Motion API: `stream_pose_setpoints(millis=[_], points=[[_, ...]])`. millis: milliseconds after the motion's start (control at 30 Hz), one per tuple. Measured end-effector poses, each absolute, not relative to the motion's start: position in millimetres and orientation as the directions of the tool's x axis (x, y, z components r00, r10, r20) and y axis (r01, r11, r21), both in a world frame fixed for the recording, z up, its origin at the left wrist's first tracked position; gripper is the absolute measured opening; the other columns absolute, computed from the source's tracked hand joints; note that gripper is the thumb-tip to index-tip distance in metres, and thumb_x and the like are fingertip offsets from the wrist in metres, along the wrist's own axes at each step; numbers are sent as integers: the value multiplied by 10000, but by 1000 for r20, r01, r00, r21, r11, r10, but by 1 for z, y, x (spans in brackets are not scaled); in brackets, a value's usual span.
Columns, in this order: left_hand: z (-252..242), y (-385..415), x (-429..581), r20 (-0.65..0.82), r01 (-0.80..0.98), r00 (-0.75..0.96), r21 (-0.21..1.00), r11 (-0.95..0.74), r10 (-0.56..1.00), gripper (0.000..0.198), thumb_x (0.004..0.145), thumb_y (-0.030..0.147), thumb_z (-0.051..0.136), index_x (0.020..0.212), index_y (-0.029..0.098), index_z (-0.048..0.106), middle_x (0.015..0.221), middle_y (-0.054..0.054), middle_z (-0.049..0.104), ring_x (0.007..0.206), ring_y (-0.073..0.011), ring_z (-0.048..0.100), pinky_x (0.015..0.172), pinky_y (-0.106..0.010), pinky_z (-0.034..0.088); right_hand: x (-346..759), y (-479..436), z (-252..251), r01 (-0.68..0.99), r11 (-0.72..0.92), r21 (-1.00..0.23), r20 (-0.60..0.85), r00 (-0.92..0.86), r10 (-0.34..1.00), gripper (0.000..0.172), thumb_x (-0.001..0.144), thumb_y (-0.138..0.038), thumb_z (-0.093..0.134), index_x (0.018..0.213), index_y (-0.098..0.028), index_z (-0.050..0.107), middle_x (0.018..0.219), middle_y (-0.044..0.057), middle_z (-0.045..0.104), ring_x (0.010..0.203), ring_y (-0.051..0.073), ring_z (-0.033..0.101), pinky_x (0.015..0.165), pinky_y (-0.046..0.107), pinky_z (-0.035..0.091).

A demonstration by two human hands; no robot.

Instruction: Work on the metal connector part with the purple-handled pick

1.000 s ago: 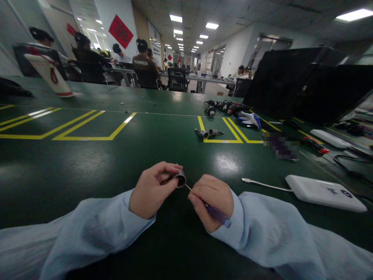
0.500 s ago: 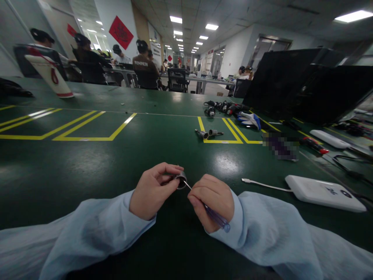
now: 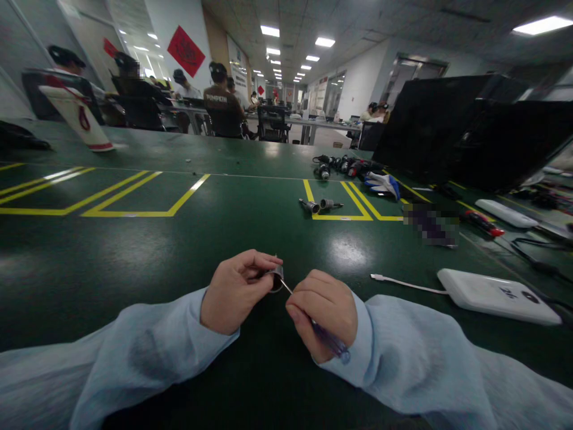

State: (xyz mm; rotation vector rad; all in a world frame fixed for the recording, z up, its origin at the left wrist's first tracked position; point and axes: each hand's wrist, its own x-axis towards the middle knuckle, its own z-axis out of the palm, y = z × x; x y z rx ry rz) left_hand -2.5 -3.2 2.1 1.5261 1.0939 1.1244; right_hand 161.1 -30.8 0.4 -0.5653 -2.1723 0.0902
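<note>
My left hand is closed around a small round metal part, held just above the green table. My right hand grips a thin screwdriver with a purple handle. Its metal tip points up-left into the open end of the metal part. Both hands sit close together near the table's front edge, with light blue sleeves on both arms.
Two similar small metal parts lie farther back by yellow floor-tape lines. A white power bank with a cable lies at the right. Gloves, tools and black cases sit at the back right. Other people sit at far tables.
The screwdriver tip has moved into the metal part's opening. My right hand has shifted slightly left and my left hand has turned the part a little.
</note>
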Motion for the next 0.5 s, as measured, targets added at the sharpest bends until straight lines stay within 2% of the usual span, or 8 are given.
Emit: stream_pose_setpoints(millis=[167, 333, 400, 433, 500], points=[[-5, 13, -4, 229, 143, 141, 958, -249, 963, 53, 609, 141, 605, 643, 134, 565, 844, -63, 671, 743, -177, 657, 617, -279, 564, 164, -33, 2, 354, 870, -345, 722, -492, 486, 138, 767, -109, 454, 714, -97, 580, 622, 74, 582, 583, 130, 490, 564, 272, 418], [-20, 67, -22, 273, 178, -94, 951, -254, 957, 105, 596, 172, 598, 670, 130, 538, 838, -54, 651, 636, -162, 656, 603, -318, 574, 163, -22, -8, 350, 809, -473, 719, -378, 583, 183, 788, -141, 453, 667, -119, 589, 593, 54, 582, 569, 123, 510, 574, 272, 412], [-25, 92, -32, 287, 202, -130, 945, -258, 949, 149, 602, 184, 593, 731, 127, 546, 833, -50, 641, 645, -162, 654, 625, -334, 572, 159, -8, -15, 314, 725, -612, 673, -275, 687, 209, 785, -183, 468, 626, -141, 597, 560, 31, 583, 554, 117, 523, 579, 268, 412], [-27, 104, -36, 295, 222, -143, 940, -260, 945, 181, 596, 184, 595, 761, 124, 553, 804, -44, 637, 629, -160, 649, 626, -340, 570, 156, 1, -19, 276, 633, -723, 606, -184, 774, 211, 774, -214, 484, 611, -152, 604, 541, 19, 579, 554, 118, 530, 580, 264, 411], [-30, 124, -42, 317, 275, -157, 924, -267, 935, 256, 588, 181, 598, 836, 123, 573, 800, -40, 631, 644, -164, 645, 648, -351, 562, 150, 22, -24, 55, 300, -952, 297, -51, 953, 190, 725, -277, 538, 594, -158, 608, 495, -9, 561, 446, 90, 475, 481, 235, 376]])
